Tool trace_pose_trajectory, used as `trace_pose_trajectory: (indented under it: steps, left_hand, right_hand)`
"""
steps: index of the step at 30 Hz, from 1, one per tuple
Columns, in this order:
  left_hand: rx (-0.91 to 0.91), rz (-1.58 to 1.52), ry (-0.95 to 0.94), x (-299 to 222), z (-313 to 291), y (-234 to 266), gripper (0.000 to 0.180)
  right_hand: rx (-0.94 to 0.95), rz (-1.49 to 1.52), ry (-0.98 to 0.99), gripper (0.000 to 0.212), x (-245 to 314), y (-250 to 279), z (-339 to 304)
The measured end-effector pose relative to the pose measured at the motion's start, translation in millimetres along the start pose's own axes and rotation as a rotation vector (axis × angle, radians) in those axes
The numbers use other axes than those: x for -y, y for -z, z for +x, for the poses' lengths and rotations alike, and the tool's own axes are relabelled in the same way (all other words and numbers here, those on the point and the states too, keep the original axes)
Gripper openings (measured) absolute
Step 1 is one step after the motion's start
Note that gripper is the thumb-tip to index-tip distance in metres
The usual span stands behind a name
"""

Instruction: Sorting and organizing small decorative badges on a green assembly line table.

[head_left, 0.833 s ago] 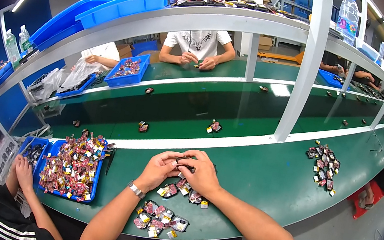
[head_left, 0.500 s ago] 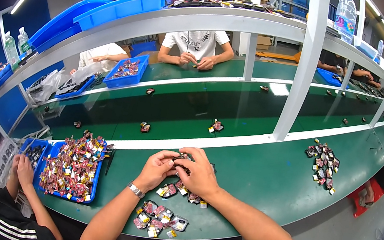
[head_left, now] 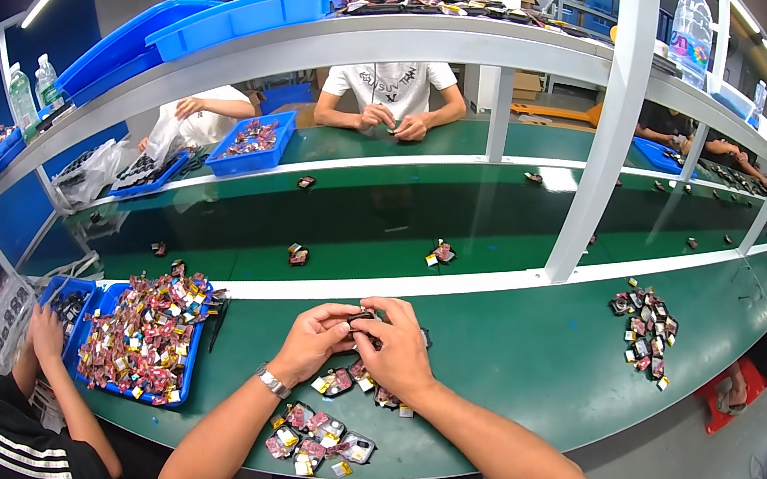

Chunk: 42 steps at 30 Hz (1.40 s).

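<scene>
Small dark part (head_left: 362, 317): held between fingertips of left hand (head_left: 310, 339) and right hand (head_left: 398, 349), the latter arching over it from the right; mostly covered by fingers, a dark portion showing between them; full outline, tilt and assembly state cannot be made out
</scene>
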<state>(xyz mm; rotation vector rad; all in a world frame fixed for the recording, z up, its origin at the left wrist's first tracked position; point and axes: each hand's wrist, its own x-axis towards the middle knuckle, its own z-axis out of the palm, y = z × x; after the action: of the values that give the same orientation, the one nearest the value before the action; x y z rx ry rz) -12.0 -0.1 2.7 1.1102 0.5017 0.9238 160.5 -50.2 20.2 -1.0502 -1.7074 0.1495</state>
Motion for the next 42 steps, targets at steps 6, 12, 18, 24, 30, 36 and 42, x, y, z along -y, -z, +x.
trace_pose_trajectory:
  steps: [6,12,18,24,30,36,42]
  left_hand:
    - [-0.012,0.014,-0.039,3,0,3,0.028]
    - [0.034,-0.045,-0.05,4,0,7,0.028]
    - [0.02,-0.059,-0.033,3,1,4,0.027]
    - [-0.007,-0.02,-0.026,4,2,3,0.029]
    - [-0.031,0.006,-0.054,5,1,0,0.029]
    - [-0.021,-0.028,-0.053,3,0,2,0.026]
    - [0.002,-0.054,-0.055,3,0,-1,0.026]
  right_hand:
    - [0.037,-0.066,0.146,0.018,6,10,9]
    - [0.029,-0.003,0.063,0.017,5,7,6]
    - [0.01,0.048,0.001,0.017,0,2,2]
    - [0.012,-0.003,-0.018,0.018,1,-1,0]
    - [0.022,-0.029,0.054,0.019,4,1,5]
    - [0.02,-0.08,0.122,0.017,11,6,8]
    - [0.005,0.012,0.021,0.019,1,2,3]
